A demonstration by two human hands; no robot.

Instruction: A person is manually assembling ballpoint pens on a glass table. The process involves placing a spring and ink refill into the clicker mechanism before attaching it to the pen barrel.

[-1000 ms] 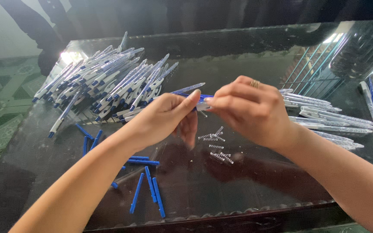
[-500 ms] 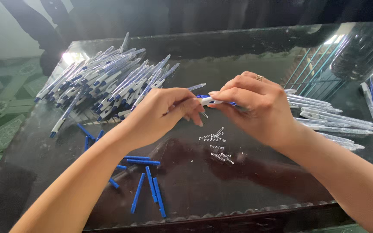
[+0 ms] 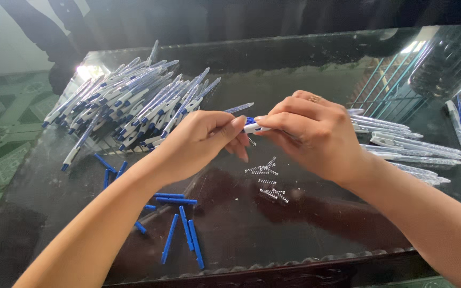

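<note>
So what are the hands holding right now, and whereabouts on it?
A white and blue pen, pinched between both hands: the left hand grips one end, the right hand the other. Only its middle shows.

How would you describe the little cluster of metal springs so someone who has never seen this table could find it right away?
Start at the dark glass table and find the two hands, the left hand and the right hand, meeting over its middle. Just below them, on bare glass, lie the small springs. They are the only tiny silver coils; the neighbours are blue sticks and white pens.
</note>
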